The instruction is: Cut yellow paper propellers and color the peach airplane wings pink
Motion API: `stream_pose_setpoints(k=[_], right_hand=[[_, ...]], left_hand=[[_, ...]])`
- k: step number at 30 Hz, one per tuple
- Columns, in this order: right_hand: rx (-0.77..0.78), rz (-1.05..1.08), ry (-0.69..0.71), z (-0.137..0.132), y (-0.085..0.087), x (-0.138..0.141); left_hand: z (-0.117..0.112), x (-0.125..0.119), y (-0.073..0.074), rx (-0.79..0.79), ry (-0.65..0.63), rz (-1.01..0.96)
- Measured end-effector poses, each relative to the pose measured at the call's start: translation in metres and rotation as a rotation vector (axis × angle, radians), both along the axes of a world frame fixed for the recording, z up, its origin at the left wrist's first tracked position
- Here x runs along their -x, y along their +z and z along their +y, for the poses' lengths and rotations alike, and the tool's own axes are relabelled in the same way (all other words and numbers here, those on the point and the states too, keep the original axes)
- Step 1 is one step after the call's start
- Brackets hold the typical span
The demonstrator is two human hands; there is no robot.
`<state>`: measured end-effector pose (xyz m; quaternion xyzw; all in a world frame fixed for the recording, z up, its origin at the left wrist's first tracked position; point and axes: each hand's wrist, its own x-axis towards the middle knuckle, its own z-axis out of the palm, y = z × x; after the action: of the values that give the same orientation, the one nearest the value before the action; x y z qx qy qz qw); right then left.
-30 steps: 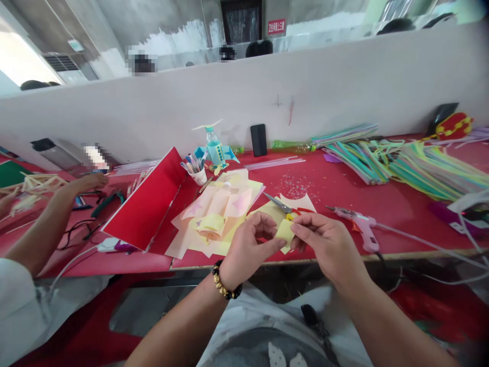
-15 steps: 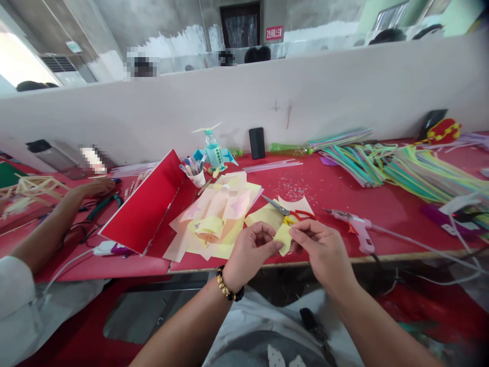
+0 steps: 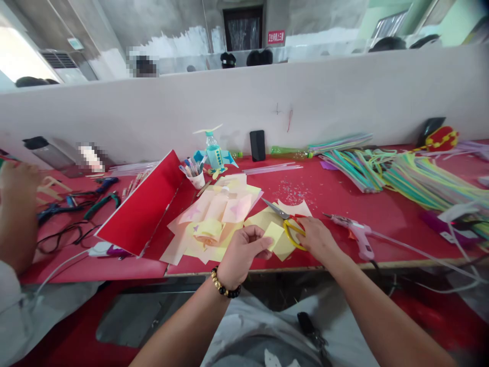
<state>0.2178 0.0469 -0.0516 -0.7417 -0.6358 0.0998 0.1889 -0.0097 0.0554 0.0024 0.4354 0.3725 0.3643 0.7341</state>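
Between the thumb and fingers of my left hand point(image 3: 242, 254) is a small folded piece of yellow paper point(image 3: 274, 234), held just above the table's front edge. My right hand point(image 3: 320, 239) has its fingers on the red and yellow handles of the scissors point(image 3: 283, 212), whose blades point away to the upper left. Under the scissors lie larger yellow and cream paper sheets point(image 3: 263, 216). To the left, more pale sheets carry a rolled paper piece point(image 3: 208, 232) with purple stars.
A pink glue gun point(image 3: 359, 237) with its cord lies at right, near bundled coloured strips point(image 3: 420, 173). Leftward stand a red folded board point(image 3: 141, 209), a cup of pens point(image 3: 194, 176) and a decorated bottle point(image 3: 213, 150). A co-worker's arm point(image 3: 17, 219) is at far left.
My right hand has let go of the small yellow paper and moved onto the scissors' handles. My left hand keeps the paper, shifted slightly left. The co-worker's arm has drawn back left.
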Motion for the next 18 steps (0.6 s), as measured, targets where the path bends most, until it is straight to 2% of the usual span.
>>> stream_pose_setpoints(k=[4,8,10,12,13,16,18], right_hand=[[0.090,-0.089,-0.021,0.015,-0.003,0.001],[0.094,-0.086,-0.055,0.023,0.005,-0.008],[0.063,-0.070,-0.080,0.018,0.011,-0.017],[0.039,0.007,-0.095,0.002,0.017,-0.023],[0.038,0.072,-0.096,-0.011,0.019,-0.025],[0.098,0.781,-0.022,-0.062,0.023,-0.017],[0.144,1.017,0.040,-0.097,0.025,-0.007]], left_hand=[[-0.002,0.001,0.003,0.008,-0.001,-0.026],[-0.001,0.005,0.007,0.015,0.002,-0.046],[0.000,0.008,0.009,0.013,0.003,-0.056],[0.001,0.011,0.012,0.011,0.001,-0.063],[0.002,0.012,0.014,0.012,-0.003,-0.066],[0.003,0.013,0.018,0.005,-0.025,-0.079],[0.004,0.011,0.020,-0.013,-0.051,-0.083]])
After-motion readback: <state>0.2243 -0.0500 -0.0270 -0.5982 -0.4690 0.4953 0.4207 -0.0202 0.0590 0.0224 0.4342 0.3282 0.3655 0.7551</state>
